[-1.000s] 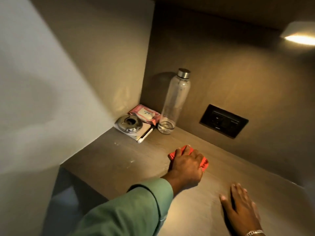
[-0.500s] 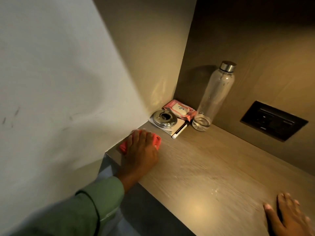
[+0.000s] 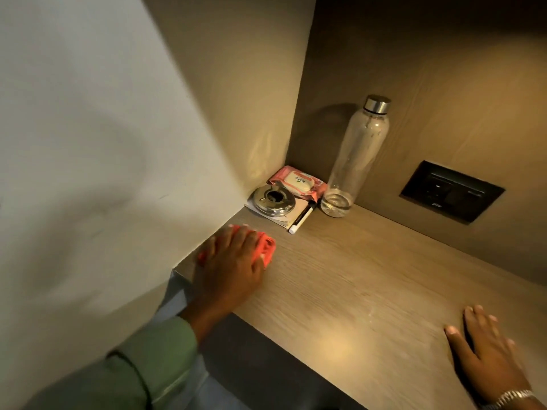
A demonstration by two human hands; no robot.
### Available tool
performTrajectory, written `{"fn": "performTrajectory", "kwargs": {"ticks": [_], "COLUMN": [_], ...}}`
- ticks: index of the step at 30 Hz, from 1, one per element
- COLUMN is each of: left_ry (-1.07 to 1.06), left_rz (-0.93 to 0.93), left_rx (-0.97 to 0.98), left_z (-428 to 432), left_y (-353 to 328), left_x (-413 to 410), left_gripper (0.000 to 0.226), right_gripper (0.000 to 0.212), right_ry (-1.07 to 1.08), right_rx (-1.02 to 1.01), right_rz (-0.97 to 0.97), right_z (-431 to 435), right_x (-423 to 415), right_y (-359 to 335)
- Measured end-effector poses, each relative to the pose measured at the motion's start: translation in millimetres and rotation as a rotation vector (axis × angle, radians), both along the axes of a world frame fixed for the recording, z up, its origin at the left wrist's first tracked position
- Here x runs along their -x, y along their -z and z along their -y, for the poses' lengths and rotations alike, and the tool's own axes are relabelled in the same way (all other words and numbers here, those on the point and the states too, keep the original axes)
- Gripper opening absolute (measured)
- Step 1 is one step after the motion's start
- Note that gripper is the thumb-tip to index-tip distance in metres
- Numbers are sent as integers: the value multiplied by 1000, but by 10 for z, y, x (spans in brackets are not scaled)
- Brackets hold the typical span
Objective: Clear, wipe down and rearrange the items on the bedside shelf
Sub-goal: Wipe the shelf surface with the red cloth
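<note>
My left hand (image 3: 229, 261) presses a folded red cloth (image 3: 265, 247) flat on the wooden shelf (image 3: 355, 285), at its left front corner beside the wall. Most of the cloth is hidden under the palm. My right hand (image 3: 485, 356) lies flat and spread on the shelf near the front right, holding nothing. In the back corner stand a clear bottle (image 3: 355, 158) with a steel cap, a pink wipes pack (image 3: 297, 182), a round metal ashtray (image 3: 272, 201) on a small notepad (image 3: 291, 216), and a pen (image 3: 302, 218).
A black socket plate (image 3: 451, 190) is set in the back panel to the right of the bottle. The white wall (image 3: 103, 143) closes off the left side. Below the shelf's front edge is a dark gap.
My left hand slid the red cloth from the shelf's middle to its left front corner, then slightly back toward the notepad. My right hand stayed flat on the shelf.
</note>
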State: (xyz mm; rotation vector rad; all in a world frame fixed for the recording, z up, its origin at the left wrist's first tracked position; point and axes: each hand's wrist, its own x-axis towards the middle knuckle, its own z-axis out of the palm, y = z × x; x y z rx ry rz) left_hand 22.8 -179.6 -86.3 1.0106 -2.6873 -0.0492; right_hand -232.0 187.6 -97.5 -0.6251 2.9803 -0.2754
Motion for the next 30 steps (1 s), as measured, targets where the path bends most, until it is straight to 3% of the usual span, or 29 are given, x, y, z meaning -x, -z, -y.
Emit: {"fn": "performTrajectory", "kwargs": {"ticks": [3,9,12,17,20,23,26,30], "left_ry": [24,427,498,333,134,73,51,244], "left_rz": [2,44,79,1,12,45,36,-52], "left_rx": [-54,-171,-194,-85,0,44,-13,-111], "left_z": [-225,-1357,-1416,-656,-97,237,51,-793], "left_y": [-5,-22,-73,-15,10,65,82,39], "left_x": [45,484,529,110,-143,-243,-166,228], "left_gripper": [62,64,62,60,60,64,66,63], "right_gripper": [86,84,83,78,75,68,65,67], "right_ry": [-1,-4,-5,3,7,4,5,10], "right_rx": [-5,-35,-31,-10,-15,-14,-27,-16], "right_rz": [-40,-63,-63,-68,-72,-80,-80,-50], "right_z": [-6,-19,-30,-18,-6,3,24,39], "right_x": [-33,-2,-14,-38,-58,-35,-48,-50], "right_y": [21,82,86,56,52,40,41,26]}}
